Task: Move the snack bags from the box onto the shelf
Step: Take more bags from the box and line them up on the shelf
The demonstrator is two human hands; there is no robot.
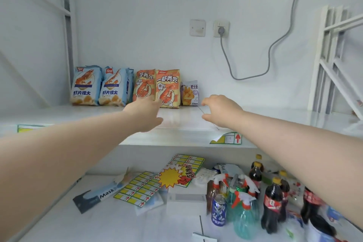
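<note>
While both bare arms reach fwd over the upper shelf (pixel 94 117), five snack bags stand upright in a row along its back edge, against the wall, from near the back-left corner toward the middle. Farthest left is a blue shrimp-chip bag (pixel 85 86), w/ a second blue bag (pixel 115 87) touching its right side. Next come an orange shrimp bag (pixel 144 85) and a second orange bag (pixel 169 88), side by side and touching. A small purple fries bag (pixel 190 94), shorter than the rest, ends the row just beside them.

The left hand (pixel 144 116) hovers over the shelf's middle, fingers straight, holding nothing. Its fingertips overlap the bottoms of the orange bags in view; contact can't be told. The right hand (pixel 222 109) is just right of the purple bag, thumb and fingers spread apart in a loose C, also w/ nothing in it.

A green-yellow label (pixel 227 138) w/ a red arrow sits at the shelf's front edge, below the right wrist. On the wall above, a blank plate (pixel 197 28) is beside a socket (pixel 221 29), from which a grey cable (pixel 275 45) hangs, loops and climbs up the wall.

On the lower shelf (pixel 110 222), l. to r.: a mask box (pixel 94 197), sheets of yellow price tags (pixel 141 188), a yellow starburst sign (pixel 170 178), a white box (pixel 186 198), a Pepsi can (pixel 218 210), spray bottles (pixel 244 216) and cola bottles (pixel 272 202), these last packed close together toward the right end.
</note>
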